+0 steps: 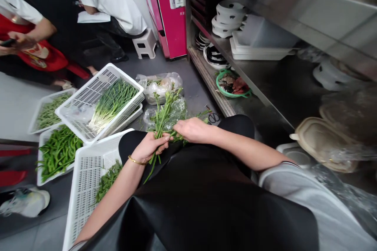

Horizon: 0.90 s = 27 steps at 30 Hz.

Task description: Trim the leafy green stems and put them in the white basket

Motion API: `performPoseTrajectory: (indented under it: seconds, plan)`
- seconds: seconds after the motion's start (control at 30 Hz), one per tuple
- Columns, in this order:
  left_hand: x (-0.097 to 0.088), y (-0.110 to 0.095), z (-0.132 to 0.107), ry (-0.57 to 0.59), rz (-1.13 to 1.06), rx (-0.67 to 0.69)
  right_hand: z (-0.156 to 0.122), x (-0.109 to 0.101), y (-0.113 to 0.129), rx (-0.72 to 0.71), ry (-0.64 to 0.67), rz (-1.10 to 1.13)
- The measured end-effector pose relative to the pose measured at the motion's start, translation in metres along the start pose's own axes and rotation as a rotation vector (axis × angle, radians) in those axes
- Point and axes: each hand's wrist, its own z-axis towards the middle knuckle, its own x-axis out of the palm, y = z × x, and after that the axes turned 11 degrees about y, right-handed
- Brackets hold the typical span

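A bunch of leafy green stems (161, 115) stands roughly upright over my lap. My left hand (151, 146), with a gold bracelet at the wrist, is closed around its lower part, and the stem ends poke out below. Close beside it my right hand (193, 129) pinches some of the greens (178, 137) on the bunch's right side; its fingertips are partly hidden. Below my left forearm, a white basket (85, 188) holds more leafy greens (108, 180). Just beyond my hands, an open clear plastic bag (179, 110) with greens rests on the floor.
Scallions (113, 102) fill part of a tilted white basket (81, 94). Green peppers (60, 151) and green beans (53, 111) lie in baskets farther left. Scissors (214, 117) lie near a metal shelf (265, 94) on the right. Two people are beyond, near a white stool (146, 43).
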Motion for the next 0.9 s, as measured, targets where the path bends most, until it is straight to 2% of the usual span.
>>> performPoseTrajectory:
  seconds: [0.07, 0.1, 0.17, 0.2, 0.27, 0.37, 0.43, 0.5, 0.57, 0.63, 0.7, 0.77, 0.83, 0.9]
  plan:
    - [0.003, -0.001, 0.0, 0.042, 0.008, 0.002, 0.008, 0.008, 0.004, -0.05, 0.089, -0.025]
    - [0.004, 0.0, 0.0, 0.067, 0.001, -0.001, 0.009, 0.011, 0.003, -0.091, 0.091, 0.046]
    - [0.004, 0.003, -0.002, 0.114, -0.046, 0.002, 0.005, 0.015, -0.003, -0.181, 0.035, 0.343]
    - [0.003, 0.006, -0.002, 0.127, -0.082, 0.01, 0.0, 0.015, -0.008, -0.196, -0.024, 0.541]
    - [-0.002, 0.011, -0.001, 0.125, -0.152, 0.029, -0.015, 0.014, -0.022, -0.122, -0.196, 0.925]
    - [-0.009, 0.016, 0.004, 0.086, -0.206, 0.035, -0.039, 0.005, -0.046, 0.059, -0.451, 1.254]
    - [-0.012, 0.014, 0.008, 0.071, -0.204, 0.047, -0.05, -0.003, -0.057, 0.074, -0.466, 1.318]
    - [-0.012, 0.009, 0.011, 0.078, -0.19, 0.069, -0.051, -0.009, -0.058, 0.078, -0.361, 1.301]
    - [-0.009, 0.003, 0.014, 0.135, -0.189, 0.073, -0.04, -0.011, -0.053, 0.104, -0.254, 1.253]
    - [-0.004, -0.001, 0.015, 0.22, -0.194, 0.037, -0.017, -0.007, -0.045, 0.138, -0.212, 1.238]
    - [-0.001, -0.003, 0.015, 0.273, -0.178, 0.001, 0.008, 0.001, -0.037, 0.171, -0.247, 1.301]
    - [0.001, -0.001, 0.013, 0.263, -0.145, -0.008, 0.028, 0.011, -0.032, 0.178, -0.33, 1.402]
    - [0.001, 0.001, 0.008, 0.205, -0.111, 0.007, 0.037, 0.019, -0.029, 0.158, -0.409, 1.457]
    - [-0.002, 0.004, 0.003, 0.109, -0.071, 0.035, 0.033, 0.025, -0.026, 0.162, -0.413, 1.445]
